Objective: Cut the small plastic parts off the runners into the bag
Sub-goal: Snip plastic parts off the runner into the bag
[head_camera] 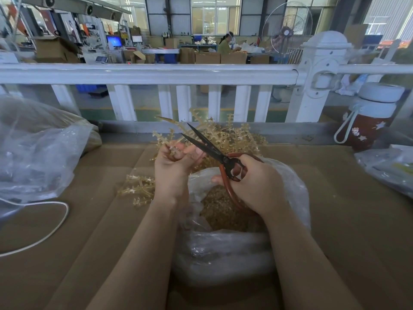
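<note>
The left hand (173, 168) grips a runner (166, 139) above the bag (223, 249). The right hand (252, 182) holds the scissors (212, 148) by their red handles, blades parted beside the runner. Cut parts (221, 211) fill the bag on the counter (335, 220). More runners (139, 190) lie left of it.

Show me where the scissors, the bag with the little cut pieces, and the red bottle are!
scissors (207, 147): head view, on the dark blades, which are open.
bag (225, 253): head view, on its clear plastic front wall.
red bottle (366, 128): head view, on its red body, under the white lid.
</note>
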A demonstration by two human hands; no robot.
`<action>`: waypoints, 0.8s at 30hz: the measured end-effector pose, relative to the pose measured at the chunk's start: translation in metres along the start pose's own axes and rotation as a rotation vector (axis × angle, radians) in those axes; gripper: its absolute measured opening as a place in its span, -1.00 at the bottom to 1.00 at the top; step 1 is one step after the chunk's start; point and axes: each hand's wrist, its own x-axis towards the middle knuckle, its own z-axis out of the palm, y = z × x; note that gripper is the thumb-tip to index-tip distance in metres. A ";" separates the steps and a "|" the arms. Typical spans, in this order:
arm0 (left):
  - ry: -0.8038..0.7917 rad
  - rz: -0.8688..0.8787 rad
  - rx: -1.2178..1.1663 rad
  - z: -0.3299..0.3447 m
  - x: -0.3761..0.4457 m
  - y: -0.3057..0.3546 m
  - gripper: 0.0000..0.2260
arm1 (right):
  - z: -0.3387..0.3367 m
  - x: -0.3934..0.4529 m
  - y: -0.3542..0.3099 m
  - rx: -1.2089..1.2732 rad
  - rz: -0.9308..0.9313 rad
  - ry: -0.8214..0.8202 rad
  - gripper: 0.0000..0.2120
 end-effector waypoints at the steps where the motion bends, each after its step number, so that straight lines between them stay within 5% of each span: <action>1: -0.001 -0.001 -0.003 0.000 0.000 0.000 -0.69 | 0.000 0.000 0.000 0.008 0.004 -0.004 -0.44; 24: -0.042 0.040 0.077 -0.001 0.001 -0.004 -0.73 | -0.004 0.000 -0.002 -0.015 -0.025 0.024 -0.38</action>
